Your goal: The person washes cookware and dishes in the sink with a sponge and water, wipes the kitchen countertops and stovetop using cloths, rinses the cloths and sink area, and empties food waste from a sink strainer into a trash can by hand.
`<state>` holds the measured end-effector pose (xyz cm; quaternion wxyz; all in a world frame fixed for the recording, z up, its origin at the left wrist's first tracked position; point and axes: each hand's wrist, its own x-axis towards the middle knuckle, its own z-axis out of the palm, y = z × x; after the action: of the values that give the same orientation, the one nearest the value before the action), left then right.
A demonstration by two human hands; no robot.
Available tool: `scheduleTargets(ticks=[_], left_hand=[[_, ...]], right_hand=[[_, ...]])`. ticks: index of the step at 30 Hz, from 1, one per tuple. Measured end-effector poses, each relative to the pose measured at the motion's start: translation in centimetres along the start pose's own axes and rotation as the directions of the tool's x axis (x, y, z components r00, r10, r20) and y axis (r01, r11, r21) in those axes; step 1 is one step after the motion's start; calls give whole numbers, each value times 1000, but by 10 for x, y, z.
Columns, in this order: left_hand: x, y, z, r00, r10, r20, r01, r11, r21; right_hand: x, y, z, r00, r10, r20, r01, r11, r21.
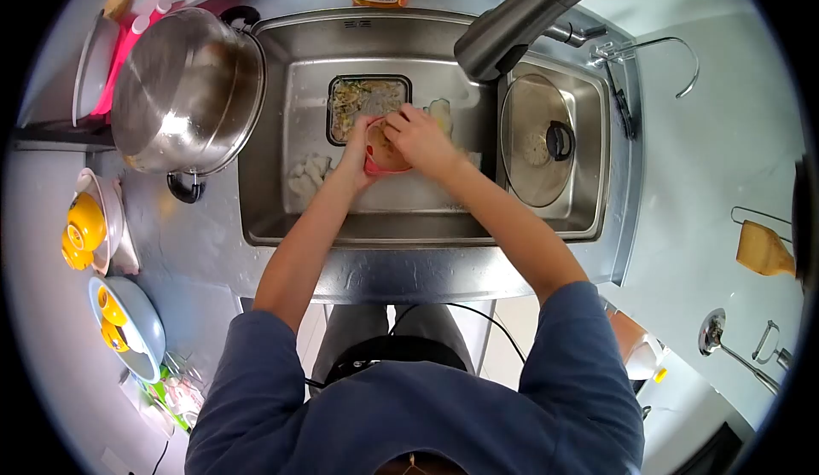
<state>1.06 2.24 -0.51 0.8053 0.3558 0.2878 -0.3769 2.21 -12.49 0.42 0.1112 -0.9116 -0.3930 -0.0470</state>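
Note:
A small pink-rimmed bowl [386,166] is held low in the large sink basin by my left hand [357,159], whose fingers wrap round its side. Something brownish lies in the bowl, too unclear to name. My right hand [420,138] reaches over the bowl with its fingers curled together at the inside and far rim; what they pinch, if anything, is hidden. Just beyond both hands sits a square dark-rimmed drain [368,91] full of food scraps. A crumpled white cloth-like thing [304,182] lies left of my left hand. Right of the drain is a pale yellowish thing [440,113].
A big steel pot [188,91] stands left of the sink [299,236]. The faucet [503,36] hangs over its back right. A glass lid [533,147] lies in the small right basin. Yellow bowls [85,222] and a blue basin [147,326] sit at left.

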Motion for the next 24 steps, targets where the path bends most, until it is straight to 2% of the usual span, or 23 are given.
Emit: scheduleTargets(ticks=[1,2,3,4,5,6,7,8,9,10,12,13,14,15,16,17,18,19,20,21,22,23,24], left_hand=[[3,-1,-1,998,55,-18,-55,998,-23],[8,-1,-4,993,108,-36,-110,993,-43],[13,-3,-9,994,106,-31,-107,993,-42],[20,-7,-19,985,171,-37,-172,984,-41],[23,-6,-20,970,238,-42,-240,970,-42],[25,-6,-20,971,238,-36,-239,970,-42],[22,-3,-18,991,133,8,-132,989,-69],[18,-1,-15,998,28,54,-23,995,-92],[14,3,-14,998,27,56,-22,996,-88],[9,9,-12,993,9,121,-8,1000,-12],[6,10,-12,984,-16,178,4,998,64],[4,10,-14,991,-49,122,39,996,86],[2,10,-17,995,-81,64,74,992,104],[1,9,-18,995,-81,59,75,992,104],[2,8,-18,996,-15,85,4,993,120],[3,7,-18,992,49,114,-64,989,134],[5,8,-25,981,115,158,-122,992,40],[2,9,-26,980,117,160,-125,991,42],[-5,8,-26,980,124,153,-140,985,99],[-11,7,-26,981,131,146,-154,975,158],[-15,4,-21,980,134,147,-158,974,162],[-16,-3,-13,972,229,55,-235,954,186],[-15,-7,-5,946,323,-34,-308,927,214]], right_hand=[[1,-5,-1,1000,0,0,0,1000,-2],[3,-13,-2,962,192,193,-212,973,87],[4,-21,-3,850,350,394,-428,894,131],[2,-27,1,847,356,394,-434,892,127],[-1,-30,7,901,315,298,-419,806,418],[-4,-30,13,936,299,183,-341,657,672],[-5,-30,16,936,303,181,-343,658,671],[-6,-29,19,963,270,-9,-200,734,649],[-6,-28,22,955,221,-199,-61,800,597],[-5,-22,19,953,224,-204,-61,800,596],[-7,-5,9,973,155,171,-228,539,811],[-7,0,8,973,156,169,-227,533,815],[-6,3,8,921,253,297,-352,210,912],[-4,5,8,848,293,442,-419,-139,897],[-3,4,13,749,447,488,-375,-321,870],[-2,7,16,750,447,487,-374,-321,870],[-1,13,19,634,519,574,-354,-465,812],[1,18,22,503,562,657,-306,-595,743],[0,22,36,417,677,606,-247,-558,793],[-1,27,49,420,678,603,-244,-555,795],[-3,33,64,281,866,415,-309,-328,893],[-1,34,62,152,974,166,-404,-92,910],[-1,32,61,154,974,164,-403,-89,911]])
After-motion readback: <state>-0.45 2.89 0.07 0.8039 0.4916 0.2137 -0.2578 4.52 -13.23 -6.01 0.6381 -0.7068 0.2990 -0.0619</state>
